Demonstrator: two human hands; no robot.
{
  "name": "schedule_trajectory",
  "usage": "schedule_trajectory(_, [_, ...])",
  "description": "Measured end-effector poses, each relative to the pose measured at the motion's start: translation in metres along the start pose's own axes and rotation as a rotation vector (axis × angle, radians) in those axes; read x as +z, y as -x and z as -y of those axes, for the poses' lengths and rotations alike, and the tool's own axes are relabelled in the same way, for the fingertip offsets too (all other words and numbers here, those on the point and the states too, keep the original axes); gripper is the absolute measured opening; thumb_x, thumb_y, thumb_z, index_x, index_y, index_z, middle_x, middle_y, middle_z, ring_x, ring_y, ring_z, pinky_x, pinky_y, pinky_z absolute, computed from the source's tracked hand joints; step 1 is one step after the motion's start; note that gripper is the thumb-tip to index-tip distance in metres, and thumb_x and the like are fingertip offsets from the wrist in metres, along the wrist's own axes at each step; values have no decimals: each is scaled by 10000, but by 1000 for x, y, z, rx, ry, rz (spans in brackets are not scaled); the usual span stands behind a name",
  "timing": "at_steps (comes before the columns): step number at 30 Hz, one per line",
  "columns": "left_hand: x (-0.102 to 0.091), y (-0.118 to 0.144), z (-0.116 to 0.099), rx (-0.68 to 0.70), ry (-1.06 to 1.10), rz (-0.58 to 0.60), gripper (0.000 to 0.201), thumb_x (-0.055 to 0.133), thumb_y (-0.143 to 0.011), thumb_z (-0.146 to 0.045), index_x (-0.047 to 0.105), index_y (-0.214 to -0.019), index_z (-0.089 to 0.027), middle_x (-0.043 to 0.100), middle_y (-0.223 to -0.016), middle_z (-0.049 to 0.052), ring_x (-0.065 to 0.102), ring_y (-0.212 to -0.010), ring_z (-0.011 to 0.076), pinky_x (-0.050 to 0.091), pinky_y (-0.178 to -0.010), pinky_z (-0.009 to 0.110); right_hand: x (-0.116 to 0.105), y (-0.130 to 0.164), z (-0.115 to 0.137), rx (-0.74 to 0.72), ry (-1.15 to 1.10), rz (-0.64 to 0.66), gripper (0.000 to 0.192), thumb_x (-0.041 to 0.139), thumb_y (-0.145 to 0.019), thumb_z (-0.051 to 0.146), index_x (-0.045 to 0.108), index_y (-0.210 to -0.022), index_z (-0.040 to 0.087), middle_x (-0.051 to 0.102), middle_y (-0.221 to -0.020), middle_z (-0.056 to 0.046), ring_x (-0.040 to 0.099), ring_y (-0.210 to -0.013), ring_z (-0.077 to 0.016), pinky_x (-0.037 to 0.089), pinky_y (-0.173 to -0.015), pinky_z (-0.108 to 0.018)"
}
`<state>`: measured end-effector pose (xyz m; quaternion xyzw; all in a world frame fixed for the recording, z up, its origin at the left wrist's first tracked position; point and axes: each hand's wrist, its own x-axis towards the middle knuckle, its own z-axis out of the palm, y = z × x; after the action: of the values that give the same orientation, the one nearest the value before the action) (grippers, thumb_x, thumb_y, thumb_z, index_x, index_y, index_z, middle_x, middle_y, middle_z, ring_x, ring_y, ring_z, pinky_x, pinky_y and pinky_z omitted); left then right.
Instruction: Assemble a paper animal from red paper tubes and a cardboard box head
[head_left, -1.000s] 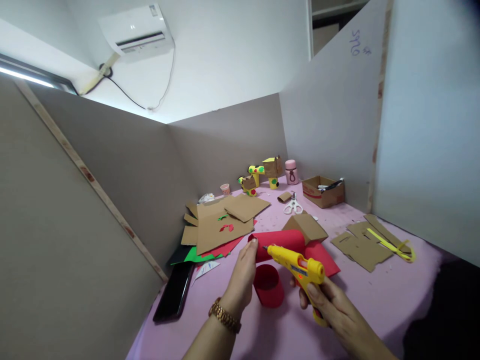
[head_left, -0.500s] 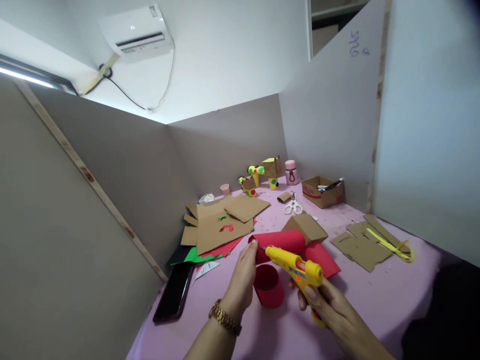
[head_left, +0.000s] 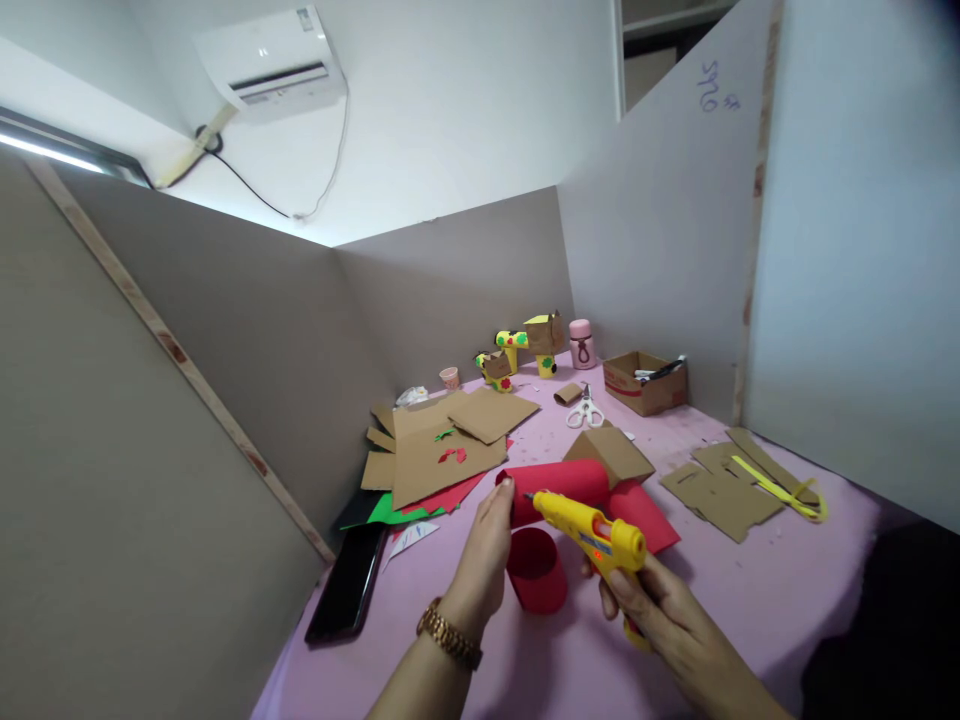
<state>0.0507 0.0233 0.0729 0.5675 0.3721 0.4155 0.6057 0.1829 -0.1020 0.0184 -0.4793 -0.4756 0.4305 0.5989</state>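
Lying just beyond your fingertips, the red paper roll [head_left: 559, 480] is the biggest piece in play: a long tube of bright red sheet, laid crosswise on the pink table [head_left: 750, 600], with its loose flap spreading flat out to the right of your right hand. Nearer to you, between your two hands, sits the short red cylinder [head_left: 536, 570], lying tilted so its open mouth faces up and toward you, its wall the same matte red. Next down in size is the yellow glue gun [head_left: 592, 535], a stubby plastic body with an orange mark on its side and a narrow nozzle that points left and away from you, its tip right at the near edge of the roll. Your right hand [head_left: 652, 610] comes in from the lower right, fingers wrapped closed around the gun's grip, wrist low over the table. Your left hand [head_left: 484, 550] reaches forward from below with a gold watch [head_left: 448, 633] at the wrist, fingers stretched long and held together, the tips pressing on the left end of the roll, just left of the nozzle.
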Motion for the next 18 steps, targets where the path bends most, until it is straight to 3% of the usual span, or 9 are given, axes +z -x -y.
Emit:
schedule_trajectory(10, [1, 1, -2, 26, 16, -54, 424, 603, -754, -482, 652, -1012, -148, 646, -1180, 114, 511, -1183, 259, 317, -1040, 382, -4, 2, 3, 9, -17, -54, 413, 452, -861, 584, 544, -957, 193, 475, -694, 19, 410, -590, -135, 346, -558, -272])
schedule_trajectory(18, [2, 2, -4, 27, 6, -73, 419, 606, -745, -483, 666, -972, -136, 675, -1120, 122, 540, -1135, 279, 340, -1022, 413, -9, 3, -1, 6, -20, -108, 407, 456, -866, 572, 552, -940, 184, 473, -684, 17, 413, -607, -140, 347, -574, -274])
